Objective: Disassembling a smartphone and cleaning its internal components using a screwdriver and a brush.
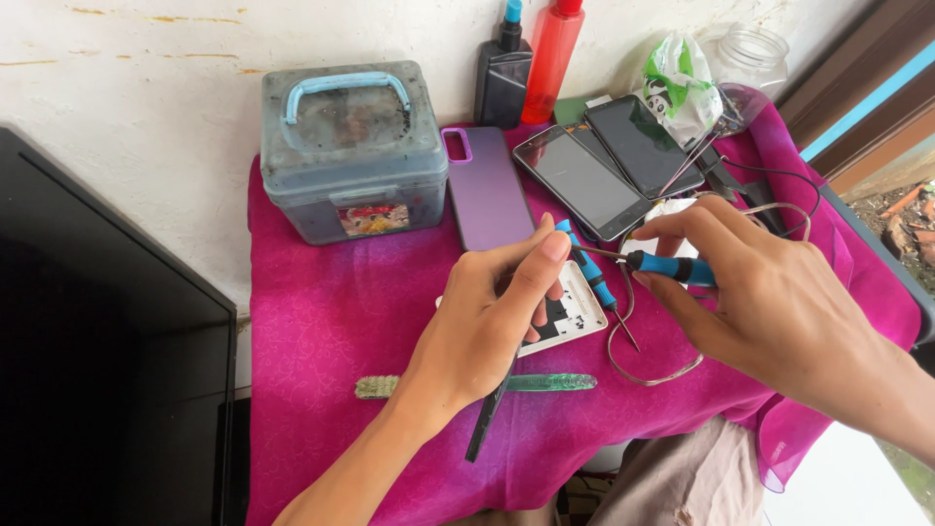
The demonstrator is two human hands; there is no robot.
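Observation:
My left hand (487, 326) hovers over an opened white phone (575, 314) on the pink cloth (331, 302). Its thumb and index finger pinch the top of a small blue-handled screwdriver (594, 278), whose tip points down to the right. A slim black tool (487, 421) sticks out below the same palm. My right hand (779, 302) grips a blue-handled soldering iron (672, 268); its metal tip points left, close to my left fingertips. The iron's thin cord (653, 373) loops over the cloth.
A grey plastic box with a blue handle (351, 146) stands at the back left, with a purple phone case (487, 190) and two dark phones (584, 180) (643, 146) beside it. Black (502, 83) and red (550, 58) bottles, a bag (682, 88) and a jar (750, 54) line the wall. A green toothbrush (545, 383) lies near the front edge. A black screen (97, 341) stands on the left.

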